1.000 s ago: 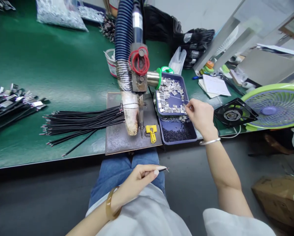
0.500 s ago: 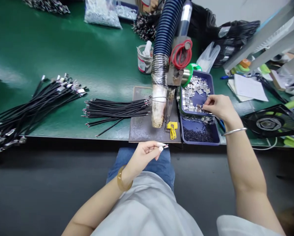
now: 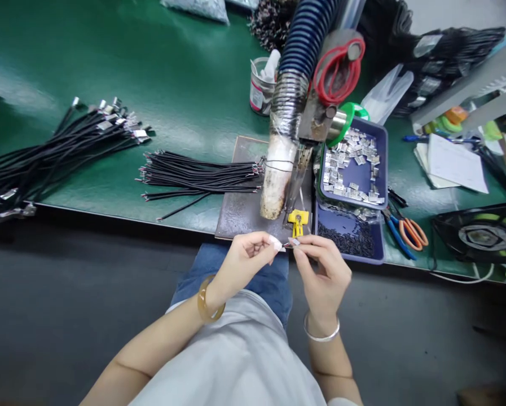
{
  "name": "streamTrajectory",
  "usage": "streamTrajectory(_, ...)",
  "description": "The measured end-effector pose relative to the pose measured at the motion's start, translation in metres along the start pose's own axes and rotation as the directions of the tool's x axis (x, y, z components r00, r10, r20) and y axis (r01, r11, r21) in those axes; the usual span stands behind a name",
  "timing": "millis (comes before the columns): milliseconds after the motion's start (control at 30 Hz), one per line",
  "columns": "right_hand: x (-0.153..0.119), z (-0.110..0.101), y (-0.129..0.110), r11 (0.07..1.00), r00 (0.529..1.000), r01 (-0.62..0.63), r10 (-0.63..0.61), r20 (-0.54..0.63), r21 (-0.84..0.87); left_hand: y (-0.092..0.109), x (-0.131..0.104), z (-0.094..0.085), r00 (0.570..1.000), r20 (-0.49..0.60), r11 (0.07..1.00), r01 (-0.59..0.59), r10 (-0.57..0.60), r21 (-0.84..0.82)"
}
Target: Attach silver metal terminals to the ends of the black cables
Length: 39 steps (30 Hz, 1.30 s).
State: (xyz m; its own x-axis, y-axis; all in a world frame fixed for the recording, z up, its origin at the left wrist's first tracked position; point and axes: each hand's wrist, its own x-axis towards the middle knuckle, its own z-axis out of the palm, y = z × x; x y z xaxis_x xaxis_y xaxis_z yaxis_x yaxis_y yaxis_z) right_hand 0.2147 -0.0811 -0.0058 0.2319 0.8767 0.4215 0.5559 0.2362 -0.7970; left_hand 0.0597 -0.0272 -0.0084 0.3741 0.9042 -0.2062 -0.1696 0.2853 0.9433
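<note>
In front of the table edge, my left hand [image 3: 253,255] pinches a small cable end [image 3: 284,246] with thin reddish and white tips; the rest of it is hidden by the fingers. Meeting it from the right, my right hand [image 3: 322,268] holds a small silver metal connector shell [image 3: 294,241] between thumb and fingertips. The two pieces are very close; I cannot tell whether they touch. Just beyond the fingers is a yellow tool [image 3: 298,221] at the front of a dark board [image 3: 240,217]. Similar shells [image 3: 354,148] lie in a blue tray [image 3: 383,163].
Black cables [image 3: 193,173] lie partly on the board, with a larger connector-ended bundle [image 3: 66,135] at left. A ribbed hose [image 3: 307,39] hangs over the board. Black sleeves [image 3: 350,239] fill a lower tray. Orange-handled pliers [image 3: 413,234] and a fan [image 3: 483,234] are at right.
My right hand has come from the tray of shells to my left hand, bringing a metal shell. The left hand stays near the table edge. The view has shifted slightly.
</note>
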Motion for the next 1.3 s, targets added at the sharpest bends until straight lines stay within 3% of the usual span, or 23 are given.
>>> streamTrajectory(67, -0.001, 0.006, 0.007, 0.981, 0.988, -0.141, 0.131, 0.087, 0.130, -0.002, 0.000, 0.003, 1.000, 0.000, 1.000, -0.012, 0.012, -0.028)
streamTrajectory(133, 0.001, 0.007, 0.011, 0.957, 0.974, -0.203, 0.177, 0.139, 0.208, -0.005, 0.000, 0.005, 1.000, 0.009, 0.999, -0.022, 0.023, -0.044)
streamTrajectory(567, 0.003, 0.009, 0.011, 0.947, 0.975, -0.194, 0.158, 0.155, 0.255, -0.003, -0.001, 0.001, 0.999, 0.021, 0.999, -0.029, 0.029, -0.014)
streamTrajectory(667, 0.001, 0.009, 0.012, 0.973, 0.983, -0.138, 0.112, 0.145, 0.184, -0.003, -0.001, -0.001, 0.999, 0.040, 1.000, -0.025, 0.025, -0.006)
streamTrajectory(800, 0.000, 0.005, 0.011, 0.997, 0.989, 0.063, -0.068, 0.129, 0.043, -0.003, -0.003, -0.001, 0.999, 0.025, 0.997, -0.048, 0.047, 0.059)
streamTrajectory(933, 0.001, 0.002, 0.012, 0.985, 0.969, 0.166, -0.154, 0.194, -0.051, -0.006, -0.006, 0.000, 0.982, -0.023, 0.942, -0.173, 0.187, 0.288)
streamTrajectory(1133, 0.001, 0.003, 0.013, 0.976, 0.956, 0.198, -0.170, 0.238, -0.095, -0.014, -0.010, -0.001, 0.904, 0.053, 0.709, -0.369, 0.425, 0.601)
streamTrajectory(1200, 0.000, 0.005, 0.011, 0.987, 0.971, 0.146, -0.129, 0.201, -0.071, -0.014, -0.011, 0.000, 0.890, 0.060, 0.701, -0.396, 0.452, 0.593)
streamTrajectory(1300, -0.001, 0.008, 0.007, 0.999, 0.991, -0.017, 0.010, 0.132, 0.048, -0.013, -0.014, 0.003, 0.908, 0.029, 0.786, -0.379, 0.419, 0.489)
